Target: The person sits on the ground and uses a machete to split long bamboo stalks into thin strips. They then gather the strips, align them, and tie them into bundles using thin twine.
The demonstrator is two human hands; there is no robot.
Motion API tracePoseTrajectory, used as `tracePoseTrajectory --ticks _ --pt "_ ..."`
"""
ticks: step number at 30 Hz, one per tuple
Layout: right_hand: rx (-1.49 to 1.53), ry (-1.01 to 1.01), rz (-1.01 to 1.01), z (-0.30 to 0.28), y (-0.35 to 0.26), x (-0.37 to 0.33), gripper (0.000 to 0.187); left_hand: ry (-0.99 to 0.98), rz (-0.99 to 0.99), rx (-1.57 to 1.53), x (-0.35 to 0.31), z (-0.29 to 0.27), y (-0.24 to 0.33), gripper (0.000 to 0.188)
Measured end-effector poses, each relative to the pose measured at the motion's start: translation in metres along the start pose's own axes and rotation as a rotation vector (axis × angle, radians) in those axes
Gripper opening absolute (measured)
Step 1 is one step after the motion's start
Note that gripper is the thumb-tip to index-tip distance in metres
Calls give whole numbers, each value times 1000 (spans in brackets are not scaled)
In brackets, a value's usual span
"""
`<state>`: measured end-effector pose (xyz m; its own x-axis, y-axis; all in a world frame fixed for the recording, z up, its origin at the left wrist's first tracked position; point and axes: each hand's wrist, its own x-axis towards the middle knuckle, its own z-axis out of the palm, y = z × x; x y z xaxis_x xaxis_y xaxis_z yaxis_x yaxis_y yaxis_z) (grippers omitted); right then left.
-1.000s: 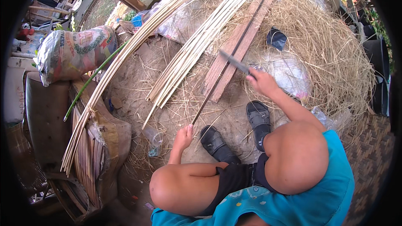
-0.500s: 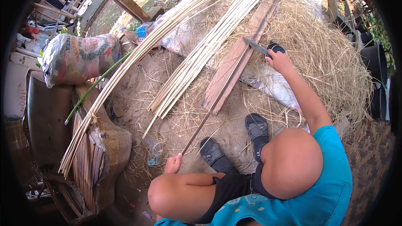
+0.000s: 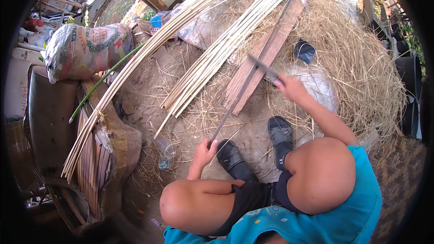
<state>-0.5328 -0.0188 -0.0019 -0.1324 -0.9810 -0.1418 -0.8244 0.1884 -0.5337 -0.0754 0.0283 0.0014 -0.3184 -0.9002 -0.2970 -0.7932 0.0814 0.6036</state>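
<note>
My left hand (image 3: 204, 152) is closed around the near end of a long thin dark strip (image 3: 225, 118). The strip runs away from me along a reddish-brown wooden plank (image 3: 281, 33) on the ground. My right hand (image 3: 291, 88) grips a knife (image 3: 266, 67), its handle mostly hidden by my fingers. The slightly blurred blade lies across the strip over the middle of the plank; I cannot tell if it touches. A folded dark cloth (image 3: 304, 51) rests on the straw beyond my right hand.
Pale split strips (image 3: 221, 56) lie left of the plank. A longer tied bundle (image 3: 131, 70) rests across a worn brown seat (image 3: 121, 147), near a green stalk (image 3: 106, 77) and a stuffed sack (image 3: 92, 50). Dry shavings (image 3: 357, 63) are heaped at right. A plastic cup (image 3: 166, 151) lies near my left hand.
My right hand and the knife have moved nearer to me along the strip, away from the dark cloth. My left hand has shifted forward and right, still gripping the strip.
</note>
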Motion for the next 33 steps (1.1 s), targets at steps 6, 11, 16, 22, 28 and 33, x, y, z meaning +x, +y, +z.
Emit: tracePoseTrajectory --ticks 6,11,16,22,28,33 --pt "-138 -60 -227 47 -28 -44 45 -40 62 362 -8 12 -19 38" --pt "-238 346 298 -67 96 60 35 -95 -43 459 -38 -19 -20 39" --pt "-102 -55 -261 34 -35 -27 41 -135 -68 -79 -7 -12 -21 45" --pt "-165 135 -52 12 27 10 37 -123 -311 -100 -113 -29 -137 59" --pt "-32 -69 -245 37 -47 -36 39 -260 -245 -364 9 -12 -14 55" --pt "-146 61 -238 3 22 -7 39 -145 -104 -294 -26 -3 -64 48"
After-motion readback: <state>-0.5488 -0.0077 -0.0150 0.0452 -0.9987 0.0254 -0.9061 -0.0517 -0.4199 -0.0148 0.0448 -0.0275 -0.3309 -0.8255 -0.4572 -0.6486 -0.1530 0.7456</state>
